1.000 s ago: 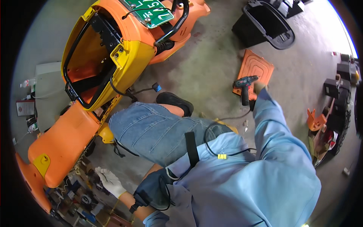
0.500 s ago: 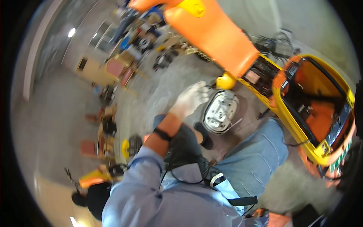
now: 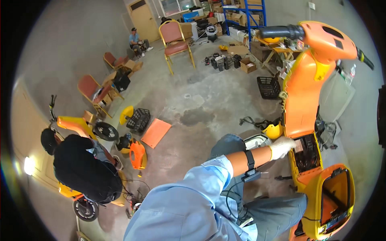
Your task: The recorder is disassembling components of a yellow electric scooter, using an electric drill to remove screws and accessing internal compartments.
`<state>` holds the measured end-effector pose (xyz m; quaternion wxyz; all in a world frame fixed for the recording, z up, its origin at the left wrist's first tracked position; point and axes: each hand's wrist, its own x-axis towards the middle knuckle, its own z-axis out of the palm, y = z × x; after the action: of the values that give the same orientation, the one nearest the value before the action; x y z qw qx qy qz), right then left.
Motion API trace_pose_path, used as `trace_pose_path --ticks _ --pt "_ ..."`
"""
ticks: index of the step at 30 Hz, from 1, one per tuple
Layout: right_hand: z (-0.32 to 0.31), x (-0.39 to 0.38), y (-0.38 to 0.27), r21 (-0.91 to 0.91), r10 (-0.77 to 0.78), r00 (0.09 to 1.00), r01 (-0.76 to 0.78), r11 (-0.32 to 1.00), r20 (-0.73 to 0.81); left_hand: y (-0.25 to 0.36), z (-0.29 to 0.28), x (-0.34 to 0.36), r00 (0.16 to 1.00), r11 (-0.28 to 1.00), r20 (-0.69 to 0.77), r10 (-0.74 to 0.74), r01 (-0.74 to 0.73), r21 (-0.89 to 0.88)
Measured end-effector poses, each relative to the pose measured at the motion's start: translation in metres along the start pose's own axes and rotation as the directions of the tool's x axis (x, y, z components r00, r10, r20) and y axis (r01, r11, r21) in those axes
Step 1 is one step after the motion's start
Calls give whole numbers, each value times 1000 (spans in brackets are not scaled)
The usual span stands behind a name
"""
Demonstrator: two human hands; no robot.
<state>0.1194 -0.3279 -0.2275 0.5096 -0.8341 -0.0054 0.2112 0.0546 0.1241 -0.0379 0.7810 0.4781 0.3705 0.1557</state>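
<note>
My left hand (image 3: 282,148), in a white glove, reaches right to the edge of the open compartment (image 3: 307,154) in the orange and yellow scooter's floor. Its fingers point at the compartment, slightly bent, and I see nothing held in them. Wires and dark parts lie inside the compartment. Behind my wrist is a white and grey oval part (image 3: 257,141), partly hidden by the arm. A yellow rounded piece (image 3: 273,130) sits just beyond the hand. A black band with a small box is strapped round my left forearm. My right hand is out of view.
The scooter's open yellow seat box (image 3: 327,201) stands by my knee; its orange front (image 3: 307,92) rises beyond. At left a person in black (image 3: 86,168) bends beside another scooter. An orange panel (image 3: 156,133), black crates (image 3: 139,119) and chairs (image 3: 175,40) stand about the floor.
The view has swung round, showing more of the room to the left. My left hand has moved from beside the white oval part to the scooter's open compartment.
</note>
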Motion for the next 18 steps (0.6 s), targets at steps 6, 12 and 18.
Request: trace_pose_path --ticks 6,12,18 --pt "-53 -51 -54 32 -35 971 44 999 -238 -17 -7 1 978 974 189 -89 125 -190" --pt "-131 -42 -127 -33 -444 819 465 885 -363 46 -42 -53 930 945 365 -41 155 -289" --pt "70 -85 -380 403 -492 867 480 779 -82 45 -72 -73 949 922 237 207 -108 -371"
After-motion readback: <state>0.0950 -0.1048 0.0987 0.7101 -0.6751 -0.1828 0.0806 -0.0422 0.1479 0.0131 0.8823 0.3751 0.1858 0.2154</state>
